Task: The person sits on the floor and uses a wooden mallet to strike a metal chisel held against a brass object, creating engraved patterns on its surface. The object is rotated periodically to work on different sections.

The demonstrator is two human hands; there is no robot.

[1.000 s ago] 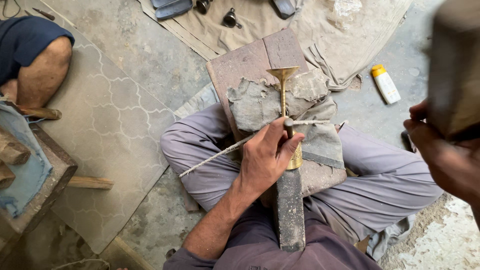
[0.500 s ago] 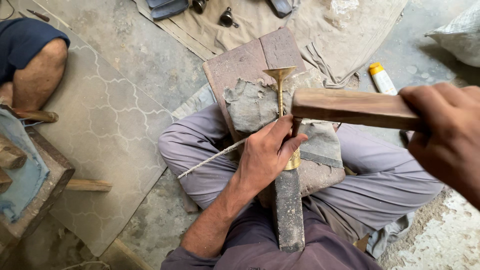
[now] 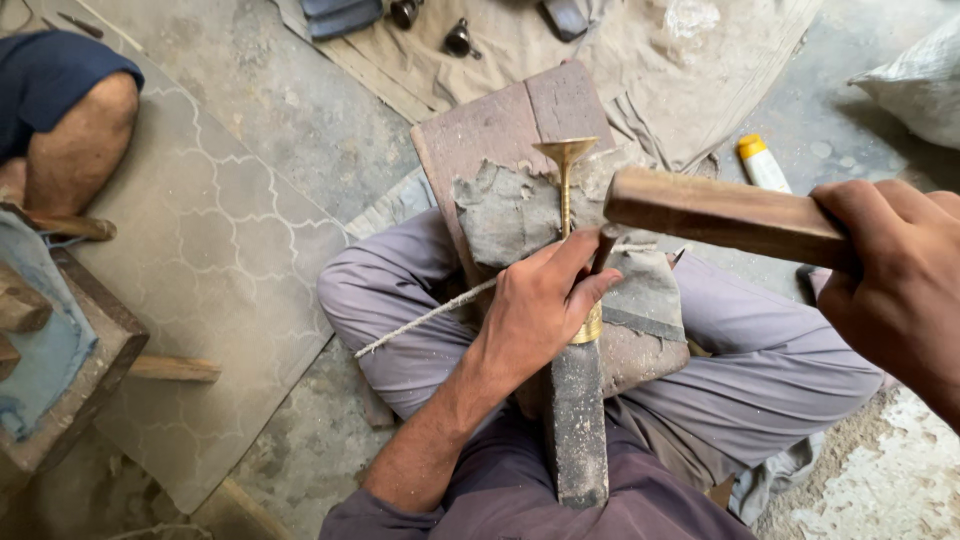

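Workpiece: a brass stem (image 3: 565,195) with a flared top, lying along a dark metal bar (image 3: 577,420) that rests on a wooden block (image 3: 500,130) across the lap. Left hand (image 3: 540,310) sits on the bar, fingers (image 3: 575,255) clamped around the stem's lower end. Right hand (image 3: 895,285), fingers closed on a wooden mallet (image 3: 725,215), holds it crosswise to the stem, its head end just right of the stem.

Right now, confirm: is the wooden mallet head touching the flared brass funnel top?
No, the wooden mallet in the right hand sits beside the brass stem, below the funnel top.

Left hand (image 3: 535,310) grips brass stem (image 3: 565,190); right hand (image 3: 895,285) holds wooden mallet (image 3: 720,212).
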